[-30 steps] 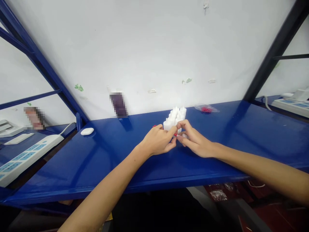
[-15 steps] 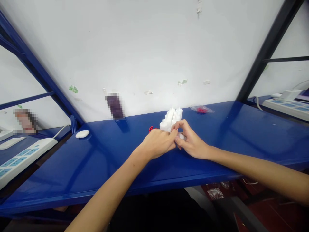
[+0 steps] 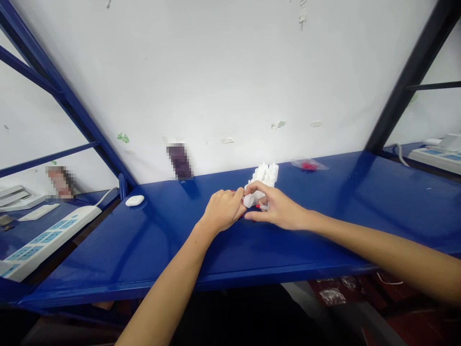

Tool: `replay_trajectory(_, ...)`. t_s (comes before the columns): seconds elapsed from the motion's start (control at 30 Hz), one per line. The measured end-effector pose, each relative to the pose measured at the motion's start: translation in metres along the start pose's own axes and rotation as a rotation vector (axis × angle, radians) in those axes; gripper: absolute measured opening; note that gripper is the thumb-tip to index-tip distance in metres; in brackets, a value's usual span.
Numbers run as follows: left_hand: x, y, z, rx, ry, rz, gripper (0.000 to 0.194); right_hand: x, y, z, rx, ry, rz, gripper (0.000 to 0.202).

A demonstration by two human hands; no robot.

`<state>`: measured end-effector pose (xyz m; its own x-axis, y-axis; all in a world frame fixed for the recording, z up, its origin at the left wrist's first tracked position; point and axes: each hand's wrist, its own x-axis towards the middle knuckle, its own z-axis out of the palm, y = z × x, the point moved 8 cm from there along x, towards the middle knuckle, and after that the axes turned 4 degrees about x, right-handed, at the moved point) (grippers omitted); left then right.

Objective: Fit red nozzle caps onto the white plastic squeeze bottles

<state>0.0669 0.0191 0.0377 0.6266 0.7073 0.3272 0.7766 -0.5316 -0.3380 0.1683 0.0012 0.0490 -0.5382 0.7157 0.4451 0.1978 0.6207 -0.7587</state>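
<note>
Blue counter [image 3: 162, 250] lay beneath the left hand [image 3: 224, 210], which pinched a white piece [image 3: 248, 200] at its right; the right hand [image 3: 275, 206] curled around a red-tipped tube [image 3: 264, 207]. Both looked light, stiff, perhaps slippery, best held by their sides.

We see a smooth, glossy blue tabletop [image 3: 154, 245], smooth plastic-looking white pieces [image 3: 265, 174], a thin, shiny clear-plastic bag [image 3: 322, 167], a matt wall [image 3: 230, 72] with rough patches [image 3: 227, 140], a plastic-looking power strip [image 3: 77, 216]
</note>
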Motion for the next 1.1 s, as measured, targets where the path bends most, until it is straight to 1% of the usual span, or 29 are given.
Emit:
replay_trajectory(0.1,0.001,0.007,0.005,-0.013,-0.005,0.061,0.026,-0.003,-0.002,0.006,-0.054,-0.037,-0.036,0.043)
replay_trajectory(0.2,0.0,0.009,0.008,-0.044,0.005,0.088,0.026,-0.004,-0.004,0.006,-0.127,-0.003,-0.085,0.03)
replay_trajectory(0.27,-0.001,0.009,0.007,-0.07,0.021,0.092,0.027,-0.004,-0.005,0.005,-0.136,0.016,-0.092,0.022)
replay_trajectory(0.5,-0.004,0.012,0.004,-0.081,0.052,0.153,0.031,-0.005,-0.005,0.003,-0.073,0.023,-0.055,0.021)
replay_trajectory(0.57,-0.003,0.013,0.004,-0.067,0.039,0.155,0.03,-0.005,-0.005,0.003,-0.062,0.025,-0.057,0.022)
replay_trajectory(0.77,-0.002,0.013,0.006,-0.038,-0.006,0.114,0.019,-0.006,-0.003,0.004,-0.058,0.033,-0.035,0.024)
replay_trajectory(1.0,0.0,0.011,0.013,-0.088,-0.028,0.09,0.026,-0.006,-0.001,0.005,-0.063,0.032,-0.023,0.021)
replay_trajectory(1.1,0.001,0.01,0.014,-0.089,-0.038,0.088,0.024,-0.006,0.003,0.007,-0.046,0.012,0.019,0.022)
